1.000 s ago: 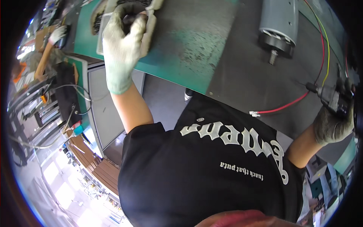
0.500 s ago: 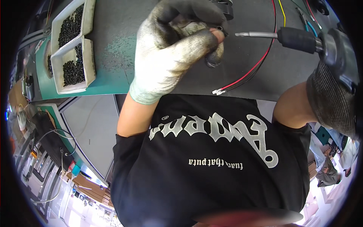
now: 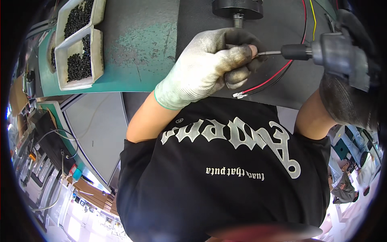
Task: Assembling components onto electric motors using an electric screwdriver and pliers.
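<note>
My left hand [image 3: 209, 66], in a pale glove with dark, worn fingertips and a bare thumb tip, is closed in a pinch. What it pinches is mostly hidden now; it looks like a small black screw. In my dark-gloved right hand [image 3: 346, 92] is an electric screwdriver [image 3: 322, 51], held level and pointing left. The tip of its thin metal bit [image 3: 269, 53] reaches the left thumb and fingertips. Just beyond the left hand is a round black part [image 3: 238, 9] with a threaded metal shaft [image 3: 238, 21].
Two white trays [image 3: 98, 60] of small black screws [image 3: 79, 66] stand at the far left. A red and black cable [image 3: 266, 84] with white connectors [image 3: 239, 95] curves across the dark mat, beside a yellow wire [image 3: 314, 20]. The green worktop [image 3: 129, 80] has a worn patch.
The left hand has moved right and nearer me, and the screwdriver has shifted left, so its bit now meets the left fingertips. More of the round black part shows.
</note>
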The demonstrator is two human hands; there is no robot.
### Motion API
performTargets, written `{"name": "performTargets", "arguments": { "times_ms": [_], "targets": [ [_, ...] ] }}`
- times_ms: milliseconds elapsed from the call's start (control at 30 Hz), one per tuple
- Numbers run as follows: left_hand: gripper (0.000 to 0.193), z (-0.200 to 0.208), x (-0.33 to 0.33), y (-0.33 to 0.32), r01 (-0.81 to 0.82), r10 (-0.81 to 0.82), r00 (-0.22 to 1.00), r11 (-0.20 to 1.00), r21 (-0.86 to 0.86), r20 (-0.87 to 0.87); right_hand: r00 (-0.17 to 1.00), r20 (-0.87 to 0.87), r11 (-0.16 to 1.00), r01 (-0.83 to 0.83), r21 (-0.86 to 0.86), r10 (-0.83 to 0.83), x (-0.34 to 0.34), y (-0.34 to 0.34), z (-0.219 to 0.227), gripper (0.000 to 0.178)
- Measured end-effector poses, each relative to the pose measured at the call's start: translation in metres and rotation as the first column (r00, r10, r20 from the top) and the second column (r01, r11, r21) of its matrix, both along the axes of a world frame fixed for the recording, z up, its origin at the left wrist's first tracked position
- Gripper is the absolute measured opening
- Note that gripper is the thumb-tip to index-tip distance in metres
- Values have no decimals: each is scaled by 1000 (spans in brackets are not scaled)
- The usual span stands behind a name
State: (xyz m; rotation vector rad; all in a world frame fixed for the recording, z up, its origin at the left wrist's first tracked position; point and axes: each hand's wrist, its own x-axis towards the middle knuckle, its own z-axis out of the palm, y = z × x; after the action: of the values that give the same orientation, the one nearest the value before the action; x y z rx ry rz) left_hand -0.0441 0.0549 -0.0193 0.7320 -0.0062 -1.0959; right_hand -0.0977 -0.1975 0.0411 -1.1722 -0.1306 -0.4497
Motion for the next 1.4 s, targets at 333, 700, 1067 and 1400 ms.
{"name": "performTargets", "arguments": {
  "times_ms": [333, 700, 1067, 1400],
  "targets": [
    [27, -19, -8, 1, -74, -30, 921, 966, -249, -389, 1000, -15, 999, 1, -34, -2, 33, 54, -3, 29],
    [32, -43, 2, -12, -233, 184, 928, 965, -120, -323, 999, -21, 994, -38, -99, 37, 44, 61, -22, 32],
    [26, -50, 6, -8, -164, 140, 978, 975, -148, -156, 998, -56, 991, -32, -127, 25, 52, 66, -27, 34],
    [28, -37, 2, -13, -238, 226, 962, 969, -61, -153, 977, 119, 959, 199, -203, -177, 58, 92, -9, 32]
  ]
}}
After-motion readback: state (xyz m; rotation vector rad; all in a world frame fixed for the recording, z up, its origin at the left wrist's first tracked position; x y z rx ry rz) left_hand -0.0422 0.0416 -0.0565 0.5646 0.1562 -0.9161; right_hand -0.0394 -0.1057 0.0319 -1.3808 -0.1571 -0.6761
